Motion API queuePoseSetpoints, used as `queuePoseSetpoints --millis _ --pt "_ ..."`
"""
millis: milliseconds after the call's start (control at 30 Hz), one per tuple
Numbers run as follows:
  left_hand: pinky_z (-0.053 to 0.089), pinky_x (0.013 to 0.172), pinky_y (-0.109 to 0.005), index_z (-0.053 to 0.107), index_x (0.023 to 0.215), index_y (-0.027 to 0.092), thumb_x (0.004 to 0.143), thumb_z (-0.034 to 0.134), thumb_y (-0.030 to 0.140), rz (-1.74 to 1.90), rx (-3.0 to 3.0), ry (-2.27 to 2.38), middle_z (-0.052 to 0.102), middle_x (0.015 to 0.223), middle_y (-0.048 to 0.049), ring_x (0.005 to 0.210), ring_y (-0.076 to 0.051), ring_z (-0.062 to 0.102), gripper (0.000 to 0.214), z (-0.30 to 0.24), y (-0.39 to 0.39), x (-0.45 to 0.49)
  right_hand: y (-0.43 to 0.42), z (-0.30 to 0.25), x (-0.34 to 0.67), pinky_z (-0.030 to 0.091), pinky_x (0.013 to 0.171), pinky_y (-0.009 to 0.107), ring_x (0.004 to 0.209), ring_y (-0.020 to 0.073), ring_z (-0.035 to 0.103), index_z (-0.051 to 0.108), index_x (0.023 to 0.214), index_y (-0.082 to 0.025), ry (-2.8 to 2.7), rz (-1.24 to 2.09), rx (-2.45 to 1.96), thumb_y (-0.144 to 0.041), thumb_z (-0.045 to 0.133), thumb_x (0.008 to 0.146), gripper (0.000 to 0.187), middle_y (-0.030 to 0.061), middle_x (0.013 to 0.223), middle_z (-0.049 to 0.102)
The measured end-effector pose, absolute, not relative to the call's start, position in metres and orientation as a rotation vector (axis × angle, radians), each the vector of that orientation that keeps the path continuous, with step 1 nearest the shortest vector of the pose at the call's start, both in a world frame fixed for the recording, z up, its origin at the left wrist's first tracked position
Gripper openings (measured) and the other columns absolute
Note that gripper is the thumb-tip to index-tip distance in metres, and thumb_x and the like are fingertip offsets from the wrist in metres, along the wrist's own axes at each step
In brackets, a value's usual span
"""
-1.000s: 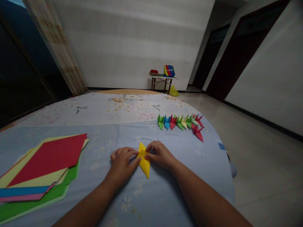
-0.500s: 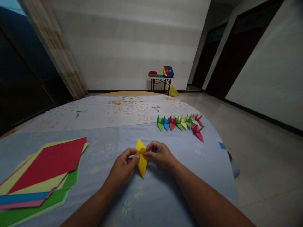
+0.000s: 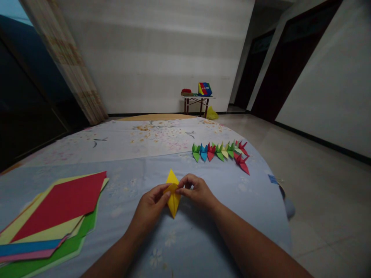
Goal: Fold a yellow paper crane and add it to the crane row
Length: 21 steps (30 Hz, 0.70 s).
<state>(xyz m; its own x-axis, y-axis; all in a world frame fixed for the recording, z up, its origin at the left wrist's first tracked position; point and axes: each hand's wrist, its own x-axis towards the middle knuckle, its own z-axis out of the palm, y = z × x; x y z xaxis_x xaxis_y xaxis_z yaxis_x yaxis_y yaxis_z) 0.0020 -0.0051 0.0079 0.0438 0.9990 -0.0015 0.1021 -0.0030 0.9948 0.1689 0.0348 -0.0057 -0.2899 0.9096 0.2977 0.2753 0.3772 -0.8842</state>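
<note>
A folded piece of yellow origami paper (image 3: 173, 204) in a long diamond shape is held just over the tablecloth, one point toward me and one away. My left hand (image 3: 151, 202) pinches its left side between thumb and fingers. On the opposite side, my right hand (image 3: 197, 191) grips the paper near its middle with thumb and forefinger. The fingertips cover part of the folds around the centre. Beyond my right hand stands a row of folded paper cranes (image 3: 211, 151) in green, blue, red and pale yellow.
To the left lies a stack of coloured paper sheets (image 3: 62, 206), red on top. A pale blue and white flowered tablecloth (image 3: 121, 231) covers the round table. Against the far wall, a small table (image 3: 197, 97) bears a colourful box (image 3: 205, 89).
Both hands keep their pinch on the yellow paper, whose near point has shifted slightly left. The view has tilted a little; the cranes and the stack stay in place.
</note>
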Motion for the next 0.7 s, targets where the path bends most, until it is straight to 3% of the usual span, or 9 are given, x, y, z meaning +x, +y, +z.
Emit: queuePoseSetpoints --millis 200,467,700 --pt "0.054 0.066 -0.033 0.067 0.093 0.015 0.064 0.068 0.040 1.148 1.229 1.276 0.072 0.086 -0.0081 0.079 -0.025 0.066 0.039 0.008 -0.005 0.002 0.036 -0.010 0.169 0.043 0.062 0.022 0.069 0.0097 0.049 0.063 0.094 -0.019 -1.789 0.810 -1.025 -0.024 0.068 0.069 0.026 0.0026 0.088 0.056" --pt "0.053 0.064 -0.032 0.068 0.089 0.015 0.063 0.068 0.039 1.101 1.215 1.260 0.072 0.080 -0.0083 0.074 -0.023 0.067 0.036 0.009 -0.005 0.002 0.040 -0.023 0.169 0.041 0.054 0.021 0.058 0.0085 0.050 0.066 0.083 -0.017 -1.683 1.197 -1.017 -0.033 0.067 0.069 0.022 -0.0002 0.069 0.061" --pt "0.053 0.066 -0.034 0.068 0.083 0.014 0.061 0.068 0.038 1.149 1.224 1.279 0.072 0.077 -0.0073 0.075 -0.024 0.067 0.032 0.009 -0.004 0.003 0.039 -0.028 0.167 0.045 0.056 0.022 0.059 0.0092 0.056 0.062 0.082 -0.018 -1.571 1.419 -0.901 -0.033 0.068 0.066 0.023 -0.0003 0.072 0.062"
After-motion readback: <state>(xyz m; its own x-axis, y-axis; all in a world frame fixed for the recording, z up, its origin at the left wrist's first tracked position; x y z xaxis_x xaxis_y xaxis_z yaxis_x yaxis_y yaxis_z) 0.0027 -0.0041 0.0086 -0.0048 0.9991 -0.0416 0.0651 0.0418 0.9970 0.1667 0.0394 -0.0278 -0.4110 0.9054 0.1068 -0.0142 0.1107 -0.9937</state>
